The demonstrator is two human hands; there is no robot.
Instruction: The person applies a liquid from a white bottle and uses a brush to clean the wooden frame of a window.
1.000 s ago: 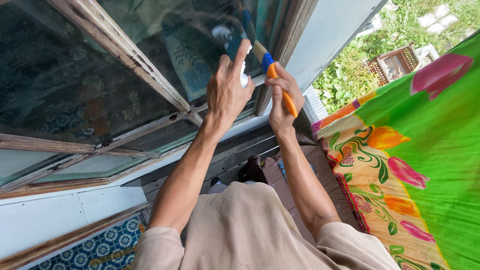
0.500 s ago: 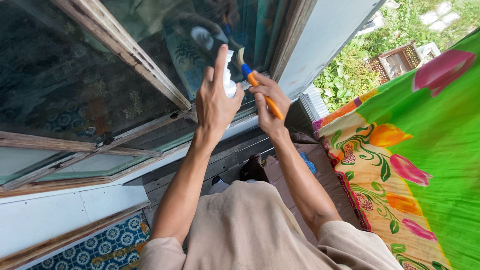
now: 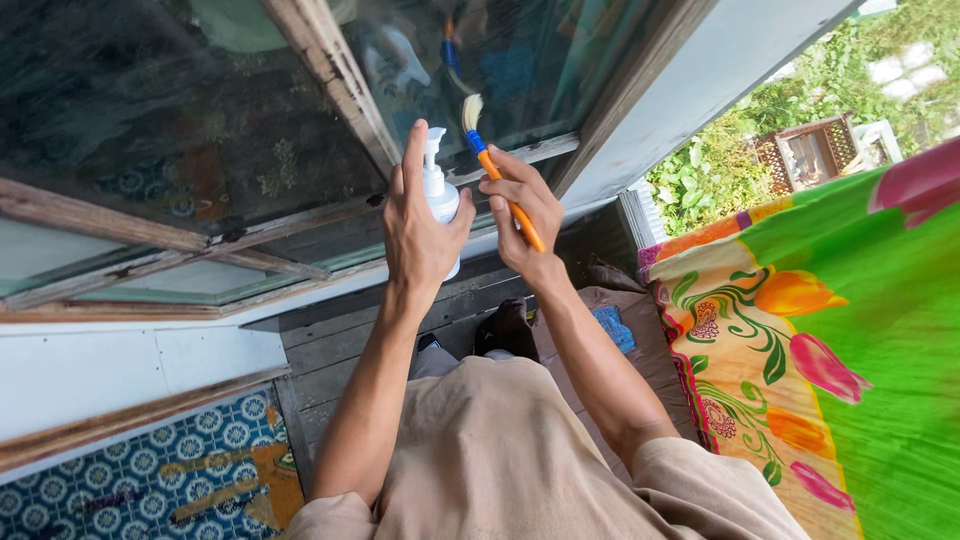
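You face the dark glass window in its weathered wooden frame, with a bright green cloth printed with pink and orange flowers hanging off to your right. Both forearms are raised toward the pane.

Your left hand is wrapped round a small white plastic spray bottle — index finger stretched up along the nozzle, thumb closed round the body. The bottle stands roughly upright, its nozzle toward the glass.

Your right hand pinches a slim paintbrush with an orange handle, blue ferrule and pale bristles, fingers closed on the handle.

Key relation — the brush's long axis runs up and to the left from your right grip, so the bristle tip sits just beside the bottle's nozzle, nearly touching the glass. The left hand is nearer the tip.
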